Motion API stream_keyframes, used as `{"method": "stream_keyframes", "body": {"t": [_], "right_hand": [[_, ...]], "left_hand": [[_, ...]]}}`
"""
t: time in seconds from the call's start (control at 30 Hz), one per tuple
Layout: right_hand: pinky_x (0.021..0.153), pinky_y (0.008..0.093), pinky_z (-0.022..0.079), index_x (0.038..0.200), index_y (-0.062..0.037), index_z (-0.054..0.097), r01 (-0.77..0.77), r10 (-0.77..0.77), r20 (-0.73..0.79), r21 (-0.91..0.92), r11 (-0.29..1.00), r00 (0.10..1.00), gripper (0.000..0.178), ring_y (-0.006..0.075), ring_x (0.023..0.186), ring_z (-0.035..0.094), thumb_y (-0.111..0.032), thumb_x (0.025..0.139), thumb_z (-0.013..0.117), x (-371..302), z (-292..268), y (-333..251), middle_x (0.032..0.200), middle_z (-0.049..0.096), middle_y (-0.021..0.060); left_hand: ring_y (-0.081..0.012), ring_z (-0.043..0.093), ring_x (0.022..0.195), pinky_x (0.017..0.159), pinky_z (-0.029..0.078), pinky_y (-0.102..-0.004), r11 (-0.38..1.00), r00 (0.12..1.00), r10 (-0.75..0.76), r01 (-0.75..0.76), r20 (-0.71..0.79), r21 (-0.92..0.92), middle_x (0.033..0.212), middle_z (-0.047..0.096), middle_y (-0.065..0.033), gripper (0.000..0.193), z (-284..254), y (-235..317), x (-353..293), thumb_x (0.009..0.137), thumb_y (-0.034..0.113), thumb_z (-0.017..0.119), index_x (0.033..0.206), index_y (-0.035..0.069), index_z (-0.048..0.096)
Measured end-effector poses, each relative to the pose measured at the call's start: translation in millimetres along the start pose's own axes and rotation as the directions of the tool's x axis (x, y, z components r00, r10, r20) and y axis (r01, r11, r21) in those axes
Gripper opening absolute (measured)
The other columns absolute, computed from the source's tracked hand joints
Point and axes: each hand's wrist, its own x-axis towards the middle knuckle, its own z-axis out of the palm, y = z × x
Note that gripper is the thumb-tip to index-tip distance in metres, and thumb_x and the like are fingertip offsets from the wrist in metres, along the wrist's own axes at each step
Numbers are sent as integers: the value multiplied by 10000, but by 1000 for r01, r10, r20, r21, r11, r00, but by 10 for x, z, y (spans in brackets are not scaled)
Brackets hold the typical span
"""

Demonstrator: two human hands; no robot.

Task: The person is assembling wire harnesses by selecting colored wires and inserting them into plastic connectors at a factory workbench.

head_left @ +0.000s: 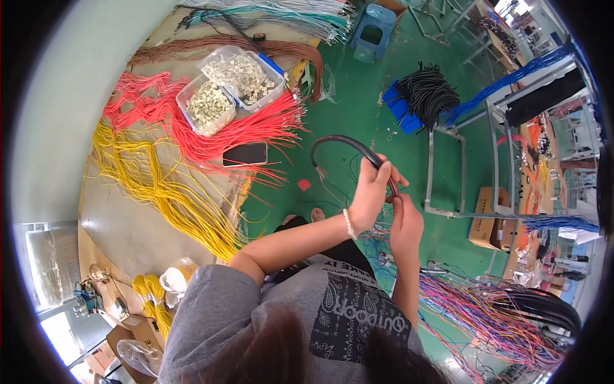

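A thick black cable (342, 138) arcs in front of me, with thin bare-looking wires (322, 173) fanning out of its far left end. My left hand (369, 195), wearing a beaded bracelet, is closed around the cable near its other end. Just right of it, my right hand (407, 228) pinches that end, where dark and reddish strands show between my fingers. The exact spot under the fingertips is partly hidden. Both hands are held up in front of my body, over the green floor.
On the left table (121, 214) lie yellow wires (173, 192), red wires (211, 137), two tubs of pale connectors (208, 107) and a phone (245, 154). A blue stool (373, 32), black cables (427, 89) and a metal frame (446, 211) stand beyond. Multicoloured wires (473, 313) hang at right.
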Motion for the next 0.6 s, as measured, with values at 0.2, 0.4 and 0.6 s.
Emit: {"method": "stream_keyframes", "body": {"t": [0.2, 0.4, 0.6], "right_hand": [[532, 428, 398, 979, -19, 578, 117, -115, 21, -212, 970, 993, 173, 363, 606, 555, -148, 947, 467, 113, 31, -65, 732, 592, 173], [526, 430, 389, 892, 1, 550, 37, -33, 89, -42, 998, 995, 191, 362, 599, 550, -166, 939, 469, -98, 65, 381, 700, 566, 186], [628, 372, 457, 929, 10, 580, -312, 296, 400, -27, 950, 867, 225, 247, 758, 637, -177, 956, 458, 63, -144, 327, 831, 637, 176]], "left_hand": [[-134, 544, 985, 887, 401, -276, 995, 997, 64, -68, 49, 74, 1049, 616, -127, 86, -85, -183, -128, 1011, 141, 350, 1051, 64, 346], [-128, 527, 1047, 916, 391, -277, 974, 990, 134, -141, 52, 180, 1101, 620, -118, 70, -98, -294, -146, 1010, 125, 354, 1048, 67, 342], [-128, 559, 855, 757, 471, -311, 974, 989, -146, 137, 36, 180, 1078, 626, -82, 55, -113, -280, -216, 1005, 110, 361, 1030, 64, 343]]}}
